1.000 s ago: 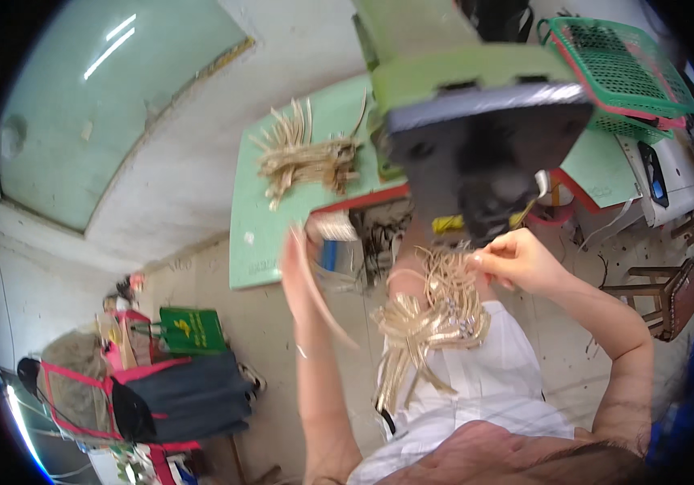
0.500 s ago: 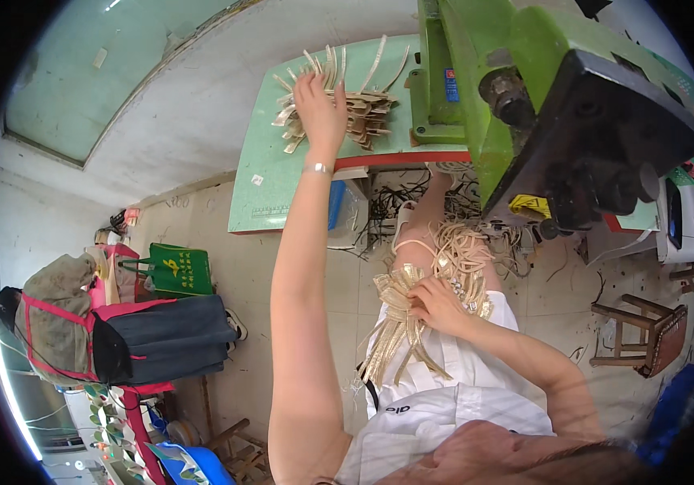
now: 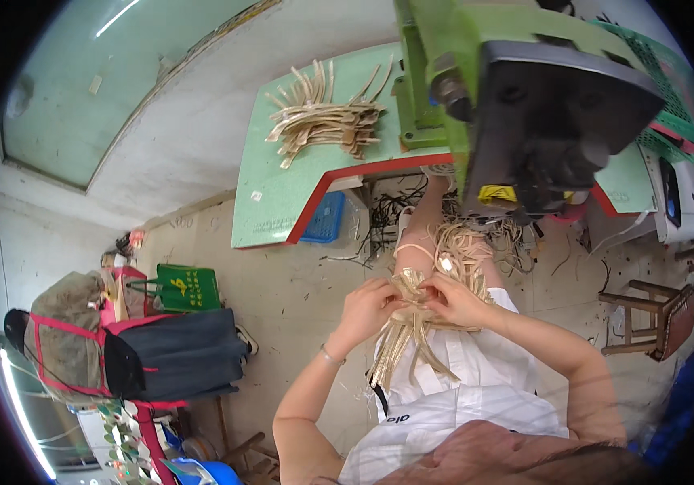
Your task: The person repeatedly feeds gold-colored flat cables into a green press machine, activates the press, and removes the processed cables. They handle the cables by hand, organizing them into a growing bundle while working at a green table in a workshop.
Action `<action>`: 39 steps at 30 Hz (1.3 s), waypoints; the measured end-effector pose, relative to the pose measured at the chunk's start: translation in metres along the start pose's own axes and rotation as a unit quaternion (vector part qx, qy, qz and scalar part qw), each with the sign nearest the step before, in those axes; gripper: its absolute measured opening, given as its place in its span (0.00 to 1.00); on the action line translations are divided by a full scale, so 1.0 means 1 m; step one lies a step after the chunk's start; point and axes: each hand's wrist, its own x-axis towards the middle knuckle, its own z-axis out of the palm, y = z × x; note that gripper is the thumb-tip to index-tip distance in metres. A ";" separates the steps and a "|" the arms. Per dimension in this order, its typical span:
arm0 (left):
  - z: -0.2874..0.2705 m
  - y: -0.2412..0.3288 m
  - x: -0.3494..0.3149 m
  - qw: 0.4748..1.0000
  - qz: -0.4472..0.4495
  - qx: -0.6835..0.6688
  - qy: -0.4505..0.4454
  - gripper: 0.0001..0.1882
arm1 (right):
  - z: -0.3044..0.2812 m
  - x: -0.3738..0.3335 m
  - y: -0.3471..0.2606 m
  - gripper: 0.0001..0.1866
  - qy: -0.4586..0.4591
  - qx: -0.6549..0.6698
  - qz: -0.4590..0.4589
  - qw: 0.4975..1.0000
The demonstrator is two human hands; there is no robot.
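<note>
Above my lap, my left hand [image 3: 370, 307] and my right hand [image 3: 455, 301] face each other with fingertips pinched at a bundle of shiny gold straps [image 3: 395, 343]. The straps' long ends hang down over the white clothing; short ends stick up between the hands. What each set of fingertips pinches is partly hidden. Beige cords [image 3: 464, 246] lie in a tangle over my knees, just beyond the right hand. A stack of similar pale gold straps [image 3: 327, 123] rests on the green tabletop [image 3: 262, 206], away from both hands.
A green machine [image 3: 420, 113] with a dark head [image 3: 557, 105] rises over the table's right side. Below the table are a blue basket [image 3: 324, 218] and dark scraps. A wooden stool [image 3: 658, 319] stands at right; clothing [image 3: 173, 356] and a green bag [image 3: 188, 287] sit at left.
My left hand has come down from the strap stack on the table to the bundle at my lap. My right hand stays at that bundle. The view has shifted slightly.
</note>
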 end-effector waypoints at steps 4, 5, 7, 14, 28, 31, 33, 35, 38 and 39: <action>-0.038 0.036 0.017 0.940 -0.163 -0.291 -0.072 0.07 | -0.063 0.002 -0.047 0.06 -0.108 0.018 -0.080 0.991; -0.039 0.044 0.021 0.933 -0.133 -0.327 -0.070 0.08 | -0.090 0.007 -0.072 0.06 -0.141 0.001 -0.093 0.986; -0.037 0.062 0.033 0.919 -0.087 -0.380 -0.061 0.09 | -0.143 0.016 -0.108 0.08 -0.188 -0.071 -0.127 0.971; -0.028 0.134 0.079 0.838 -0.051 -0.542 0.025 0.12 | -0.237 0.044 -0.198 0.17 -0.266 -0.236 0.025 0.934; -0.035 0.117 0.071 0.812 -0.122 -0.540 0.183 0.11 | -0.243 0.075 -0.160 0.19 -0.262 -0.188 -0.222 0.920; -0.052 0.098 0.079 0.813 -0.116 -0.536 0.193 0.11 | -0.230 0.065 -0.172 0.21 -0.238 -0.184 -0.192 0.934; -0.066 0.084 0.085 0.819 -0.110 -0.527 0.197 0.11 | -0.223 0.060 -0.185 0.21 -0.240 -0.270 -0.065 0.930; -0.079 0.065 0.093 0.812 -0.096 -0.550 0.172 0.11 | -0.227 0.056 -0.195 0.19 -0.237 -0.296 0.005 0.925; -0.095 0.060 0.099 0.819 -0.107 -0.530 0.189 0.10 | -0.237 0.057 -0.184 0.16 -0.228 -0.242 -0.032 0.943; -0.096 0.066 0.099 0.843 -0.108 -0.477 0.223 0.09 | -0.238 0.055 -0.193 0.15 -0.222 -0.246 0.003 0.944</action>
